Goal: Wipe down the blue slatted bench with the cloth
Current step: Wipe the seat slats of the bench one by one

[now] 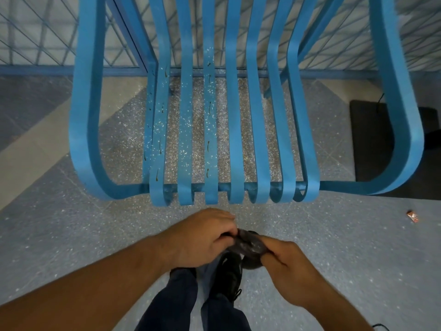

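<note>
Nearest to the camera, below the hands, are dark blue trousers (171, 304) and a black shoe (229, 275) on a speckled grey floor (71, 235). Just above them the two hands meet in the middle of the view. The left hand (202, 237) and the right hand (290, 262) both have their fingers curled round a small, dark, bunched cloth (248, 244), which is pinched between them, one hand on each end. The cloth is in the air in front of the bench, not touching it.

Just beyond the hands is the front edge of the blue bench (235, 139), its narrow slats running away from the person and curving up into a backrest, with a wide looped armrest on each side. The slats ahead of the left hand carry pale specks and a few dark drip streaks.

To the right of the right hand a small crumpled wrapper (412, 216) lies on the floor. Farther off on that side is a dark mat (372, 139), and behind the bench stands a blue wire fence (35, 32).
</note>
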`<state>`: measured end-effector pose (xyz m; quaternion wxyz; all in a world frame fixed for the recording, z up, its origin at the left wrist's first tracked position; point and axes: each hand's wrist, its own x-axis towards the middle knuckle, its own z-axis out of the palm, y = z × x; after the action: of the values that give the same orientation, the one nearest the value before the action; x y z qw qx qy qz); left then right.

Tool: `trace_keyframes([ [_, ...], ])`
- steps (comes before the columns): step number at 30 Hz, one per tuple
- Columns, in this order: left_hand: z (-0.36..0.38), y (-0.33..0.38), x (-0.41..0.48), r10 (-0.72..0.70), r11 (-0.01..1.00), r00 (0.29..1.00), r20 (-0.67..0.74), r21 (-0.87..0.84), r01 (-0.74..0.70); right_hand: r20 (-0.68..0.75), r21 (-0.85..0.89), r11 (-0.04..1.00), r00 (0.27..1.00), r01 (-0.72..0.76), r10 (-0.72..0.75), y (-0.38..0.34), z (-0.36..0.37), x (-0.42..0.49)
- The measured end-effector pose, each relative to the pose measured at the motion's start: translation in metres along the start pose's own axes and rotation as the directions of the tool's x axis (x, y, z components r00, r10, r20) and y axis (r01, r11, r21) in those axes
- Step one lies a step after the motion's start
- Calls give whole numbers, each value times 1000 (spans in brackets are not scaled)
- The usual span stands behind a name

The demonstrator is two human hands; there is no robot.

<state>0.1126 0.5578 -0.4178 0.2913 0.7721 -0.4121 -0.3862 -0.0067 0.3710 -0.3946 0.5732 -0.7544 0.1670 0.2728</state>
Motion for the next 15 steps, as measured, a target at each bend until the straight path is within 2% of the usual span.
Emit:
trace_keyframes([
  [3,-2,3,-1,-110,988,993,-52,-114,104,-95,282,954,987,-101,132,2,2,5],
  [5,1,3,-6,-190,965,978,-87,-200,169,-69,440,881,972,-171,224,1,7,6],
  [7,5,3,-14,-221,960,971,-95,-194,200,-12,532,817,963,-221,268,3,15,6],
  [10,11,1,-19,-219,968,971,-95,-147,204,83,628,730,957,-268,279,4,30,4],
  [12,9,0,-16,-233,965,966,-109,-148,216,64,691,677,954,-253,292,3,38,5],
  [13,8,-1,-13,-241,964,963,-122,-146,222,19,699,677,952,-231,305,2,39,6],
  [15,4,-3,-7,-255,961,956,-147,-149,233,-120,593,784,943,-183,310,-3,38,4],
])
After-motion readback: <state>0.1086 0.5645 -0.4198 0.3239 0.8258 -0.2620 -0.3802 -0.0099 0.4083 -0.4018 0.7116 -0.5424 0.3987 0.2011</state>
